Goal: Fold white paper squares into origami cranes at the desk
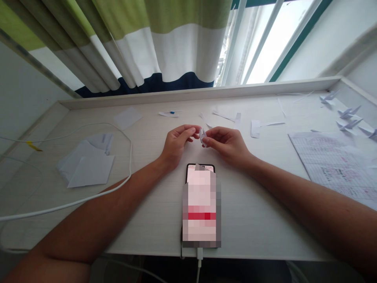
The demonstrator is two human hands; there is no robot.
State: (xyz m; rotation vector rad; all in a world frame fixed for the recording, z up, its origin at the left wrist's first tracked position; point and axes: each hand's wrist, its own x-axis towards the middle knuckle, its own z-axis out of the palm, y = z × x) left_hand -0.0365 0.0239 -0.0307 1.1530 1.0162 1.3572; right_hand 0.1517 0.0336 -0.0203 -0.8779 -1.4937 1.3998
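Over the middle of the desk, a small folded piece of white paper [202, 135] is between my two hands. My right hand [231, 143] pinches it between thumb and fingers from the right. From the other side, the fingertips of my left hand [179, 142] close at the paper's left edge, with the thumb bent over. The paper's exact shape is partly hidden by the fingers. Below both hands a phone [202, 196] lies face up, its screen blurred, with a white charging cable [199, 257] plugged into its lower end.
Blank paper sheets [91, 171] lie at left, near a white cable [131, 153] that crosses over my left forearm. Paper scraps [255, 128] are scattered behind my hands. Several folded paper figures [349, 113] stand at far right, behind a written sheet [332, 165]. A raised ledge [191, 95] borders the desk.
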